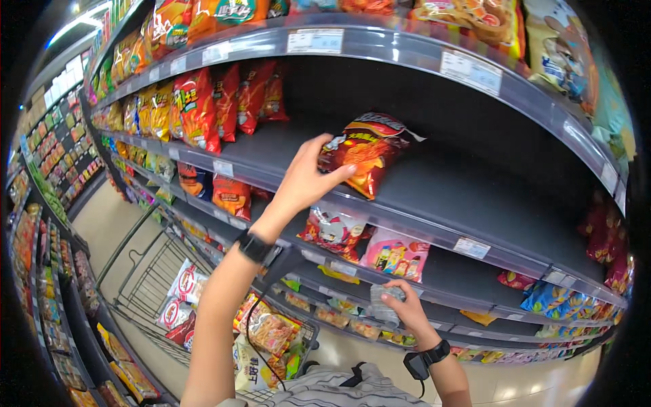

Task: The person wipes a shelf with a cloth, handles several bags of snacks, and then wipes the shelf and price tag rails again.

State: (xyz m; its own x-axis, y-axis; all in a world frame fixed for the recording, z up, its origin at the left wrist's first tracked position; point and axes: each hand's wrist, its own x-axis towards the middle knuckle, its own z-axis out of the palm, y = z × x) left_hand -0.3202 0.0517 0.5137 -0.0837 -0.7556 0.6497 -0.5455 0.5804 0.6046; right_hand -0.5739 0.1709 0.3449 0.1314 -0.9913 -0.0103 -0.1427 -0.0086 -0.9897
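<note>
My left hand grips the left edge of a dark red and black snack bag, thumb across its front, at the middle shelf. The bag leans tilted over the dark shelf board. Lower down, my right hand holds a crumpled grey, translucent item, perhaps a cloth or plastic wrapping; its kind is not clear. Red snack bags stand upright on the same shelf to the left. Beneath my left hand, a white and red bag and a pink bag sit on the shelf below.
A wire shopping cart with several snack bags stands at the lower left. The shelf edge with price tags runs between my hands. More packed bags fill the upper shelf. Another shelf row lines the far left of the aisle.
</note>
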